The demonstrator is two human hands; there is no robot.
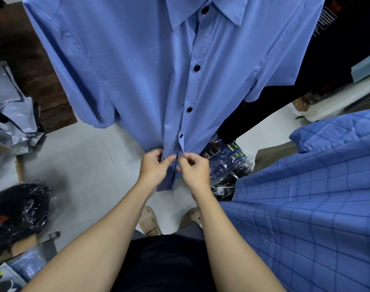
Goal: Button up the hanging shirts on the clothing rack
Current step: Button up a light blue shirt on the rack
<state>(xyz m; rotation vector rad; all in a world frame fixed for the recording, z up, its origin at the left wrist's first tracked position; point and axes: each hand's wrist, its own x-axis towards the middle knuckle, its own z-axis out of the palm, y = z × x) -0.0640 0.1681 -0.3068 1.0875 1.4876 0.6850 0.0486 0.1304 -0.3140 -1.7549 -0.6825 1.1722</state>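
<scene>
both hands, left hand (153, 167) and right hand (193, 170), pinch the smooth blue shirt (137, 81) placket near its hem.

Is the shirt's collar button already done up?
No, the top button of the blue shirt hangs loose at the open collar.
</scene>
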